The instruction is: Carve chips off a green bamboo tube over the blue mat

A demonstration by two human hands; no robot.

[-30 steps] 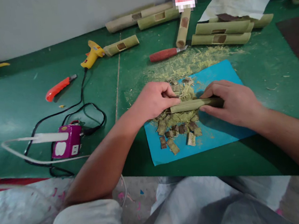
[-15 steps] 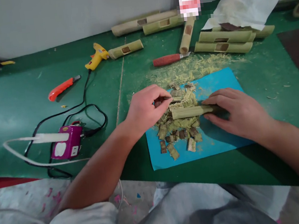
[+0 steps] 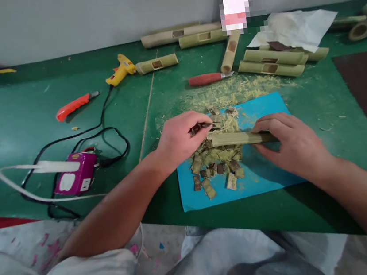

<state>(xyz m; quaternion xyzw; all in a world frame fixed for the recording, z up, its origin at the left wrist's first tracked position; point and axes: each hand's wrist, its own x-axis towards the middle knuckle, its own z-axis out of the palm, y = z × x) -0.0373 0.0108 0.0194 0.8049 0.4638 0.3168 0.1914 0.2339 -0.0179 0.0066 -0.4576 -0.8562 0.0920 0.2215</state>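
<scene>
In the head view my right hand grips one end of a pale split bamboo piece, fingers above and thumb below. The piece lies level over a heap of bamboo chips and shavings on a blue sheet. My left hand is pinched shut on a small thin dark piece, just beyond the bamboo's left end. Its exact kind cannot be made out. Part of it is hidden by the fingers.
Beyond the sheet lies a red-handled knife. Several notched bamboo tubes stand behind, some under white paper. At left are an orange cutter, a yellow glue gun and a purple power adapter with cords. A dark board lies right.
The view has tilted a little. My right hand and the bamboo have shifted slightly right over the sheet, and more of the dark piece shows at my left fingers.
</scene>
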